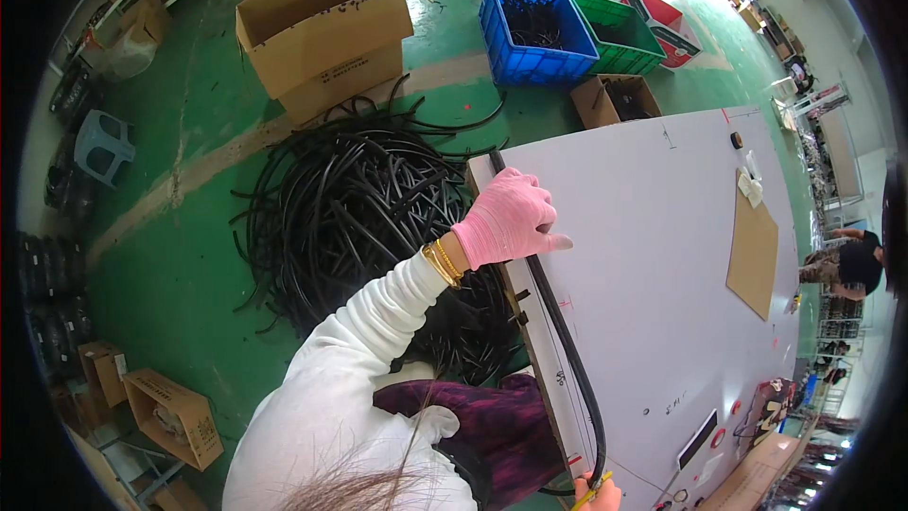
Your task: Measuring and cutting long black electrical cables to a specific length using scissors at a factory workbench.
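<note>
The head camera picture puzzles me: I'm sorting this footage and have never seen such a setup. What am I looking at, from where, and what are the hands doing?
This is one picture from a wide fisheye camera worn on a person's head, looking down, so straight edges bend near the rim. There is no machine; a person works with their own hands. The left hand, in a pink glove on a white sleeve, presses down on a black rubber hose laid along the near edge of a large white table. The right hand barely shows at the bottom edge, at the hose's other end, with something thin and yellow by it; its grip cannot be told. On the table also lies a brown cardboard sheet. On the green floor are a pile of black hoses, an open cardboard box, and a blue crate beside a green crate.
</note>
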